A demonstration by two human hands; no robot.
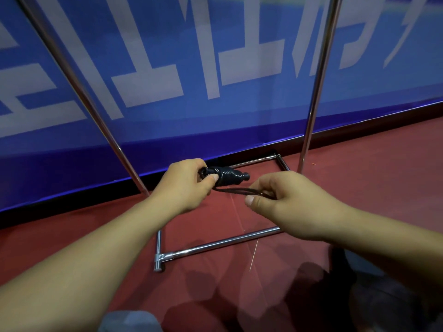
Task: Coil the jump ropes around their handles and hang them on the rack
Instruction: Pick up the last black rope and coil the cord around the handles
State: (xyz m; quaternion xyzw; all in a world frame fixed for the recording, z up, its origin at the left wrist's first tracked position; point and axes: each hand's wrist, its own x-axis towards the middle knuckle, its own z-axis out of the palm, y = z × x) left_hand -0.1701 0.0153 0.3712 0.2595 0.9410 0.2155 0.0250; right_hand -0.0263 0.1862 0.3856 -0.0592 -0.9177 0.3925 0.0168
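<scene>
The black jump rope (226, 175) was held in the air between the two hands, above the red floor (72, 236) and inside the footprint of the chrome rack (215, 245). Most of its cord was already wound in tight turns around the bundled handles, forming a compact dark coil with one handle end projecting to the right. A short free loop of cord (242, 190) ran from the underside of the coil toward the right.

The left hand (184, 183) gripped the left end of the coil, fingers curled around it and the thumb pressed against the wraps. The right hand (280, 200) pinched the free loop between thumb and fingertips, holding it taut and just beside the coil.

Judged from this view, the winding was nearly complete: only the short tail remained to be wrapped or tucked. Hanging had not yet been done; the rope touched no part of the rack. The rack's two slanted uprights rose to either side of the hands, and its upper bar lay out of view. Whether other ropes awaited coiling could not be told.

Behind the rack stood a blue banner (215, 56) with large pale characters.
</scene>
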